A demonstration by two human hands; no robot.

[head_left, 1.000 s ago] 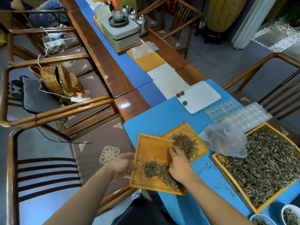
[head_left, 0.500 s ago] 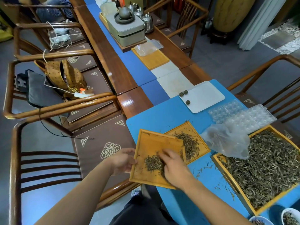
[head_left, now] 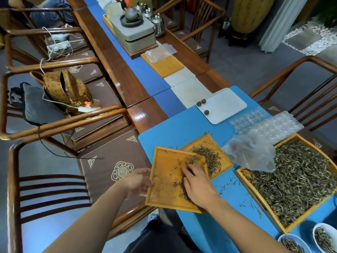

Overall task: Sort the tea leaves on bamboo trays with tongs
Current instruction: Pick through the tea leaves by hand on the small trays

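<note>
While tipping the near tray [head_left: 164, 187], gripped at its left edge by left hand [head_left: 137, 183], flat right hand [head_left: 197, 185] sweeps leaves [head_left: 193, 159] up-right toward second tray [head_left: 221, 152]; no tongs visible.

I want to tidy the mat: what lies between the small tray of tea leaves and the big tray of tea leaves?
In the head view, a crumpled clear plastic bag lies between the small tray and the big tray, over the big tray's corner, with stray leaves on the blue mat.
</note>
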